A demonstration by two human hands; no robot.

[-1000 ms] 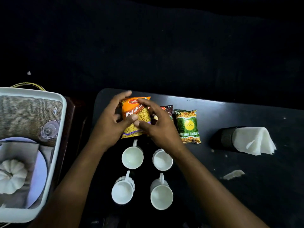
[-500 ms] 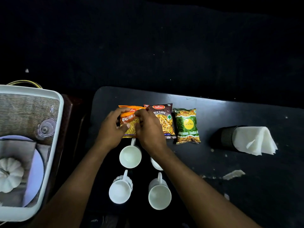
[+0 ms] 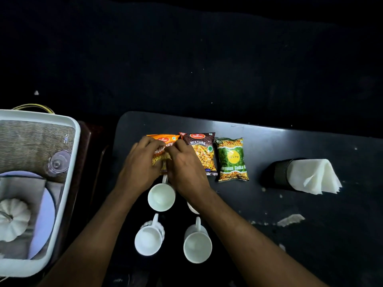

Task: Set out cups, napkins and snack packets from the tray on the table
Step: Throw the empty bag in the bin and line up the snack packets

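Observation:
An orange snack packet (image 3: 165, 140) lies flat on the dark table (image 3: 290, 235), leftmost in a row with a brown packet (image 3: 204, 149) and a green packet (image 3: 231, 159). My left hand (image 3: 139, 164) and my right hand (image 3: 185, 167) both rest on the orange packet, fingers pinching its middle. Just below them stand several white cups: one (image 3: 161, 196) under my hands, two nearer me (image 3: 148, 241) (image 3: 197, 244), and one (image 3: 191, 208) mostly hidden by my right wrist. White napkins (image 3: 313, 176) fan out of a black holder (image 3: 278, 172) at the right.
A white tray (image 3: 72, 162) sits at the left on a separate stand, holding a woven mat, a clear glass (image 3: 59, 163), a plate with a grey cloth and a white pumpkin-shaped piece (image 3: 12, 219). A torn paper scrap (image 3: 290, 220) lies on the table.
The orange packet came down from a tilted hold to lie flat beside the brown packet. Both hands followed it and now press on it.

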